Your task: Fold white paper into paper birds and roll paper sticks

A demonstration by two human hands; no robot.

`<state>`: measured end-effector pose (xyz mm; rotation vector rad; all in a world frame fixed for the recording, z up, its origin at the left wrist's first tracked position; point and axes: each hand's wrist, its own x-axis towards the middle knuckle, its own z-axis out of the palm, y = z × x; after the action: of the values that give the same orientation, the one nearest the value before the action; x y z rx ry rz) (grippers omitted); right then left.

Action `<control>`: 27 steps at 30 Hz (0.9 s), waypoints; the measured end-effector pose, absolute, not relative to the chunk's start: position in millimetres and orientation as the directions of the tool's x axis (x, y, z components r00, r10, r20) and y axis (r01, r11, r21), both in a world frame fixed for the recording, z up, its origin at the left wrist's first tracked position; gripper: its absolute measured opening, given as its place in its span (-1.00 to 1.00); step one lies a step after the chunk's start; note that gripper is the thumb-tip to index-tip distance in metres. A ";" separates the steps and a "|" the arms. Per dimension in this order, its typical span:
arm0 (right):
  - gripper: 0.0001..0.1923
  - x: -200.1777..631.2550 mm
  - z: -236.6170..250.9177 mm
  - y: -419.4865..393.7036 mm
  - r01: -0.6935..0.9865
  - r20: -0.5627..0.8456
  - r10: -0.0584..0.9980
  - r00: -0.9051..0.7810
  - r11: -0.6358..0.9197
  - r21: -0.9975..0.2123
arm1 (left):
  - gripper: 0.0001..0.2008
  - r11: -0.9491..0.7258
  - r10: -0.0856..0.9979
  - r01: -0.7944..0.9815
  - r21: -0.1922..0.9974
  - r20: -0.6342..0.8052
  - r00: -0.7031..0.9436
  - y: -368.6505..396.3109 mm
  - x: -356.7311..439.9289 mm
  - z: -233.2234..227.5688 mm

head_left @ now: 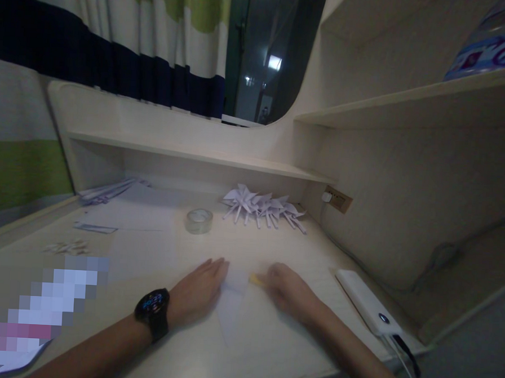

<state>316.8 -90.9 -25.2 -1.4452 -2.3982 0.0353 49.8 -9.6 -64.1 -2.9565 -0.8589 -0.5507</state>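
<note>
Left hand (198, 293), right hand (289, 292) flat on paper (231, 309) (white).

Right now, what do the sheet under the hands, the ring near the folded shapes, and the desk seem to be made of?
Sheet: thin white paper, matte, lying flat under the left hand and right hand.
Ring: probably clear plastic tape, glossy and see-through.
Desk: pale wood-look laminate, faint grain, though the finish is hard to judge.
Folded shapes: white paper, sharply creased.

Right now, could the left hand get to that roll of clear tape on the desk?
Probably yes: the left hand lies flat on the paper, and only bare desk separates it from the tape roll.
</note>
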 end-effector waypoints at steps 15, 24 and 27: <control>-0.64 314.7 -27.6 -91.0 0.839 0.300 0.848 -0.436 0.504 -0.206 | -0.55 -0.863 0.505 0.462 0.204 0.350 0.789 -19.5 52.1 -49.9; -0.65 315.7 -24.5 -97.6 0.873 0.296 0.869 -0.397 0.457 -0.171 | -0.48 -0.884 0.468 0.436 0.172 0.268 0.842 -16.6 50.7 -54.5; -0.69 311.9 -20.8 -102.4 0.895 0.295 0.874 -0.387 0.432 -0.106 | -0.39 -0.862 0.507 0.483 0.153 0.293 0.811 -16.1 50.6 -58.9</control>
<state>311.9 -102.4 -20.8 -1.5229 -2.3839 -0.1014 50.6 -16.1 -58.9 -3.0575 -0.8369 -0.5265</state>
